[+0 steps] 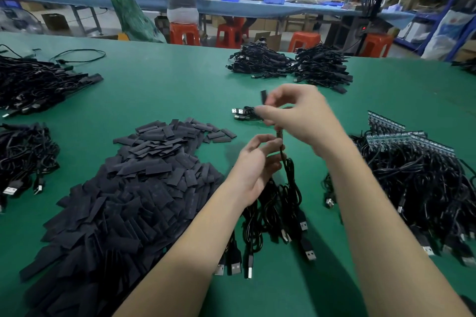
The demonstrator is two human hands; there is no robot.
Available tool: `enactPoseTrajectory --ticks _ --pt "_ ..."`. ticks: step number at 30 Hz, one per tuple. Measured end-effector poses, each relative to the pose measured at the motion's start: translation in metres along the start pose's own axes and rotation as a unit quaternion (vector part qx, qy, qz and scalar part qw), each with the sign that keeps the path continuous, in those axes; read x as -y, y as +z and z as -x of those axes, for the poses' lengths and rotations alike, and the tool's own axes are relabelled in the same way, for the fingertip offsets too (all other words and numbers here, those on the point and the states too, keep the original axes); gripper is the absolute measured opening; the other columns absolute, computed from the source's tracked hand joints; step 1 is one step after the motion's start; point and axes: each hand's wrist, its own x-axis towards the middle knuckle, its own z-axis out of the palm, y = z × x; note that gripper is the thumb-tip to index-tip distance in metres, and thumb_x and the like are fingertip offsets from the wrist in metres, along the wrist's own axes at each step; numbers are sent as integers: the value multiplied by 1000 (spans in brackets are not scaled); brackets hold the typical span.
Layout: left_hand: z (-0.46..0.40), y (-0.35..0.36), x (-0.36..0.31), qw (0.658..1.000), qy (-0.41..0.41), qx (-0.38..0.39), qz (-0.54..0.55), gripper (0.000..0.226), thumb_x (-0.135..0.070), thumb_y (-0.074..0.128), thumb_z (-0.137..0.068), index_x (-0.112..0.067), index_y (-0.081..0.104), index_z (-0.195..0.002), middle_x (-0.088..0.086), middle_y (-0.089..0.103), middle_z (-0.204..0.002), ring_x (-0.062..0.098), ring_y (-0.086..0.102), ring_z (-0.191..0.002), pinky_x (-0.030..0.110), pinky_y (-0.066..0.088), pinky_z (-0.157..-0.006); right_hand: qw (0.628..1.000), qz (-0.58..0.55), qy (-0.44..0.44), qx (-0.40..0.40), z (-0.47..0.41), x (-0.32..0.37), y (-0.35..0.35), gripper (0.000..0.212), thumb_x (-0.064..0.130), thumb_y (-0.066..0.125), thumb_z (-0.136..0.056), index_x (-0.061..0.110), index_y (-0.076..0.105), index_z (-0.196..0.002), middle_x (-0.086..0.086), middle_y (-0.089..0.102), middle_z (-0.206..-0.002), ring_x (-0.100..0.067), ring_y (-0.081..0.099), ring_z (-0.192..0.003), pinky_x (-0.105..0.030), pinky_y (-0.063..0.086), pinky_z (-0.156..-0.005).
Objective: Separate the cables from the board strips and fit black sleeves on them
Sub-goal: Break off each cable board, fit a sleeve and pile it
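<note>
above the green table mat (164,90), our right hand (296,113) pinches 1 small flat black sleeve (263,97) while our left hand (253,165) grips the limp thin black cable (289,175) just below its board end, and we judge both light and floppy, best held close to their tips.

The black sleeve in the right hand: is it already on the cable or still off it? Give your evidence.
Off. The right hand pinches the black sleeve above the cable, which the left hand holds.
</note>
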Motion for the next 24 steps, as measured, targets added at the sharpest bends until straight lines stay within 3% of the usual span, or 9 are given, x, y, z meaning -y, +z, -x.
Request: enactPoseTrajectory --ticks 3,7,9,12,20,24 --pt "0 1 0 1000 7 11 -13 11 -10 57 -100 -18 56 -92 -2 63 -78 11 59 -65 16 41 -53 995 -63 41 -71 15 -26 -24 14 18 81 -83 18 68 -79 0 73 -73 -16 72 -64 -26 56 -61" --pt "0 -1 0 1000 2 22 -16 7 -16 61 -98 -20 60 -92 -4 67 -76 8 60 -64 16 41 -53 938 -322 123 -20 29 -57 -34 30 3 77 -85 9 67 -113 -9 75 -92 -20 74 -79 -22 58 -69" --pt "-1 -2 0 1000 -1 22 -19 5 -16 62 -97 -19 61 -93 -5 68 -74 7 60 -63 15 41 -51 907 -398 138 -4 32 -67 -35 34 6 77 -81 11 69 -113 -7 76 -104 -20 74 -87 -21 58 -75" --pt "0 -2 -1 999 -4 32 -32 3 -14 62 -96 -16 64 -94 -4 68 -71 5 59 -59 13 39 -48 902 -410 131 -8 33 -75 -32 32 17 79 -74 21 69 -104 0 77 -107 -12 70 -86 -18 52 -71" --pt "2 -4 0 997 -16 76 -15 11 -17 73 -81 -19 79 -73 0 68 -74 7 59 -60 15 47 -54 897 -432 92 -24 36 -79 -29 24 16 80 -73 21 70 -94 -1 77 -102 -7 63 -77 -17 50 -65" --pt "2 -4 0 996 -16 86 -2 14 -14 72 -84 -17 80 -73 1 68 -74 6 61 -60 15 49 -55 898 -430 89 -22 36 -80 -30 20 17 81 -72 24 71 -88 -1 78 -103 -5 61 -73 -16 49 -62"
